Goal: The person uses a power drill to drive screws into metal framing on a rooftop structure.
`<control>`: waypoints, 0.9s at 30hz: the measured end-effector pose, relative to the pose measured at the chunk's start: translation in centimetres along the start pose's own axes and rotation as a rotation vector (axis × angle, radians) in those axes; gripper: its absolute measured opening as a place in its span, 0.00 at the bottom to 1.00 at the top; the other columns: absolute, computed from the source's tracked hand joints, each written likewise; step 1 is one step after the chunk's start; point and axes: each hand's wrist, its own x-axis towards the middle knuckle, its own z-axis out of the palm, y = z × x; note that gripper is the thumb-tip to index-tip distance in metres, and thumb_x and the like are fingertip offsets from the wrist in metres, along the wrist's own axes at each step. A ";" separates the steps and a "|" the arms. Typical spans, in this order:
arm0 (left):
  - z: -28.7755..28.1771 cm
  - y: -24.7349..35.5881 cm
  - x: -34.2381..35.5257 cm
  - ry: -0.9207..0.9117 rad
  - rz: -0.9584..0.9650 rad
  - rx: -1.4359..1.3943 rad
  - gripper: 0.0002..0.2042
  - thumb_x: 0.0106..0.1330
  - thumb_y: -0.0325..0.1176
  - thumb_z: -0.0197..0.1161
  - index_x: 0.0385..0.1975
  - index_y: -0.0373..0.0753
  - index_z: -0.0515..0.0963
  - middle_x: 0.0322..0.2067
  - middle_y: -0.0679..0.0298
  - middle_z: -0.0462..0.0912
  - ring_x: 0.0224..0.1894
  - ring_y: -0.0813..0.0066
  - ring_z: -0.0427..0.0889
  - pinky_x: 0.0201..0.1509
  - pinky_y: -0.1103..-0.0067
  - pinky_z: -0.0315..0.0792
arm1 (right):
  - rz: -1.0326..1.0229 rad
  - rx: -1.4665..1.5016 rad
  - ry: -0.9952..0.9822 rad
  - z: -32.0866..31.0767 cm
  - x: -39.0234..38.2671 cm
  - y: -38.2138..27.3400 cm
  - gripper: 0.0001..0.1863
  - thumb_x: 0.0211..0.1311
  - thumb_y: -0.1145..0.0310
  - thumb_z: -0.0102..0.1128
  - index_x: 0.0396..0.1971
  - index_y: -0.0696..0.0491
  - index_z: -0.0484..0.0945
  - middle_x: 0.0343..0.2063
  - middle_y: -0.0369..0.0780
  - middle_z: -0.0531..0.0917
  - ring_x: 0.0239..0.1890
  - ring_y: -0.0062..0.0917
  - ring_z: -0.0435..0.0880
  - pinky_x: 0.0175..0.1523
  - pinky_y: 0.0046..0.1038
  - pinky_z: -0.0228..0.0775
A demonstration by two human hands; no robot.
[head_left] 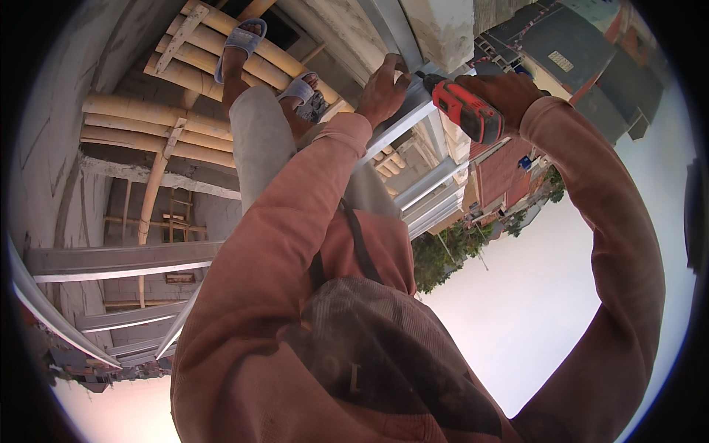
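My right hand (509, 94) is wrapped round the grip of a red and black cordless drill (467, 111). Its dark chuck points left, at the silvery metal channel (402, 127) in front of me. Close by the chuck, my left hand (382, 92) is closed with its fingers curled at the channel's upper end. Whatever those fingertips pinch is too hidden to make out. Another metal profile (391, 29) runs upward from that joint, beside a pale concrete post (442, 33).
My sandalled feet stand on a bamboo platform (199, 55). More bamboo poles (159, 129) and an opening into a lower room lie to the left. Metal beams (125, 260) cross at lower left. Right of me, the edge drops toward rooftops (509, 173) and trees (450, 255).
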 end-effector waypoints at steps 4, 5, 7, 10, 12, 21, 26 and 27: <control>-0.1 0.5 0.0 -0.013 0.013 0.027 0.12 0.70 0.32 0.59 0.48 0.35 0.70 0.47 0.48 0.83 0.55 0.40 0.80 0.60 0.58 0.70 | -0.003 0.038 -0.006 0.0 -0.2 0.1 0.23 0.61 0.52 0.63 0.53 0.44 0.75 0.37 0.44 0.90 0.41 0.43 0.90 0.49 0.44 0.82; -0.1 0.7 -0.2 -0.008 0.018 0.012 0.12 0.70 0.32 0.59 0.48 0.35 0.70 0.47 0.48 0.83 0.55 0.40 0.80 0.60 0.58 0.70 | -0.011 0.049 0.002 0.0 -0.3 0.0 0.22 0.61 0.52 0.63 0.53 0.44 0.75 0.38 0.44 0.89 0.42 0.43 0.90 0.49 0.44 0.82; -0.1 0.8 -0.3 -0.004 0.024 -0.001 0.12 0.70 0.32 0.60 0.47 0.34 0.70 0.47 0.48 0.83 0.55 0.40 0.80 0.60 0.58 0.70 | -0.018 0.060 0.011 -0.3 -0.3 -0.1 0.22 0.61 0.52 0.62 0.52 0.45 0.75 0.39 0.44 0.89 0.43 0.43 0.90 0.49 0.45 0.82; 0.0 0.4 -0.2 -0.011 0.026 -0.012 0.12 0.70 0.32 0.60 0.47 0.34 0.70 0.46 0.48 0.83 0.55 0.41 0.80 0.60 0.59 0.70 | 0.005 0.032 -0.067 -0.7 -0.1 -0.2 0.21 0.62 0.51 0.62 0.52 0.45 0.75 0.42 0.43 0.89 0.44 0.43 0.89 0.50 0.46 0.81; 0.0 0.1 -0.1 -0.009 0.018 -0.014 0.12 0.69 0.32 0.60 0.48 0.35 0.70 0.47 0.49 0.83 0.55 0.42 0.80 0.60 0.59 0.70 | -0.018 0.006 -0.039 -0.5 0.0 -0.2 0.21 0.63 0.50 0.61 0.51 0.45 0.75 0.42 0.44 0.89 0.45 0.43 0.89 0.50 0.46 0.81; 0.2 -0.4 0.0 -0.018 0.035 -0.045 0.13 0.70 0.34 0.60 0.48 0.36 0.69 0.47 0.49 0.83 0.53 0.42 0.81 0.58 0.59 0.71 | 0.011 0.020 -0.059 0.1 0.2 0.1 0.24 0.64 0.48 0.60 0.56 0.44 0.75 0.39 0.45 0.89 0.44 0.43 0.90 0.50 0.45 0.81; 0.2 -0.3 -0.1 -0.013 0.022 -0.016 0.13 0.70 0.34 0.60 0.49 0.37 0.70 0.48 0.51 0.83 0.51 0.43 0.81 0.57 0.60 0.72 | 0.024 -0.005 -0.083 -0.3 0.3 -0.1 0.25 0.63 0.49 0.62 0.56 0.43 0.75 0.38 0.44 0.90 0.44 0.43 0.90 0.49 0.45 0.81; 0.3 -0.2 -0.2 -0.011 0.027 -0.012 0.13 0.70 0.34 0.60 0.50 0.38 0.70 0.48 0.51 0.83 0.50 0.43 0.82 0.57 0.60 0.72 | 0.029 -0.013 -0.078 -0.3 0.2 -0.1 0.24 0.62 0.49 0.62 0.56 0.43 0.75 0.38 0.44 0.90 0.44 0.42 0.90 0.49 0.45 0.81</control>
